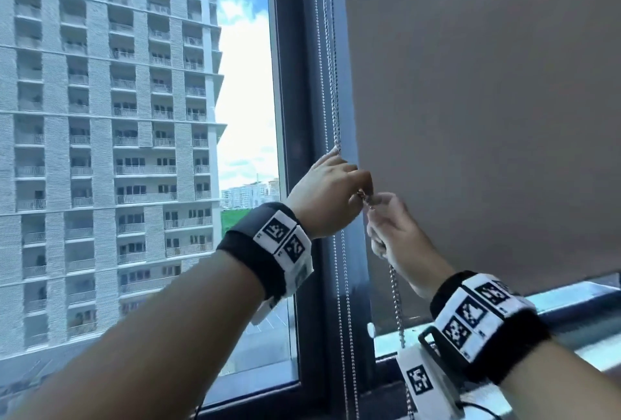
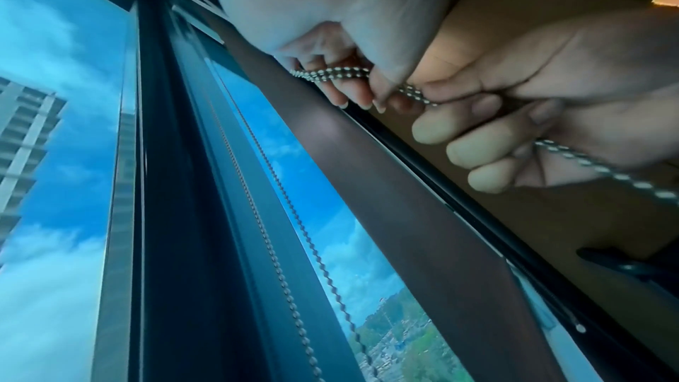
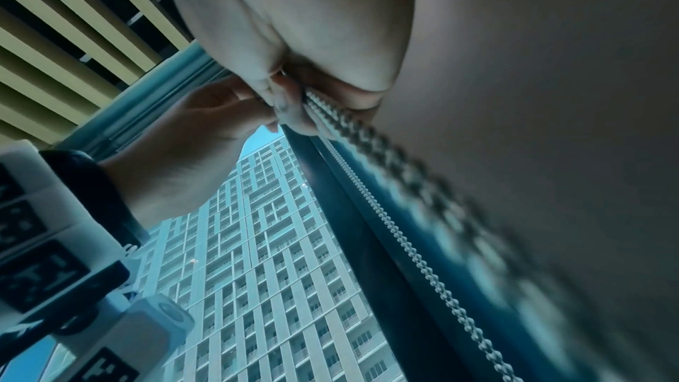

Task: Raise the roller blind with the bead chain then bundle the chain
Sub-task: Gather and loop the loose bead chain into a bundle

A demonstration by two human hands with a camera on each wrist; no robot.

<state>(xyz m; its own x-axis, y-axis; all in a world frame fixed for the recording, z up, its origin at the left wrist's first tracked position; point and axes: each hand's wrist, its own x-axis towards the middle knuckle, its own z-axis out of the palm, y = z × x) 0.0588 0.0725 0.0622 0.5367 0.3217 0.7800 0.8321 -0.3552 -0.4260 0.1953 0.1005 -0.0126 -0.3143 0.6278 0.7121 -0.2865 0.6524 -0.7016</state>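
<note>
A grey-brown roller blind (image 1: 487,100) covers the right window pane down to just above the sill. Its metal bead chain (image 1: 331,60) hangs along the dark frame left of the blind. My left hand (image 1: 331,181) pinches the doubled chain (image 2: 330,72) at about mid height. My right hand (image 1: 389,224) sits just right of and below it, fingers curled round the same strands (image 2: 418,93). A loop of chain (image 1: 396,298) hangs from my right fist, and the same strands (image 3: 332,115) run blurred from the fingers in the right wrist view.
A dark vertical window frame (image 1: 299,90) divides the panes. Beyond the left glass rises a tall apartment block (image 1: 111,134). The window sill (image 1: 571,315) runs below the blind's bottom edge. Two more chain strands (image 1: 341,285) hang down past my left wrist.
</note>
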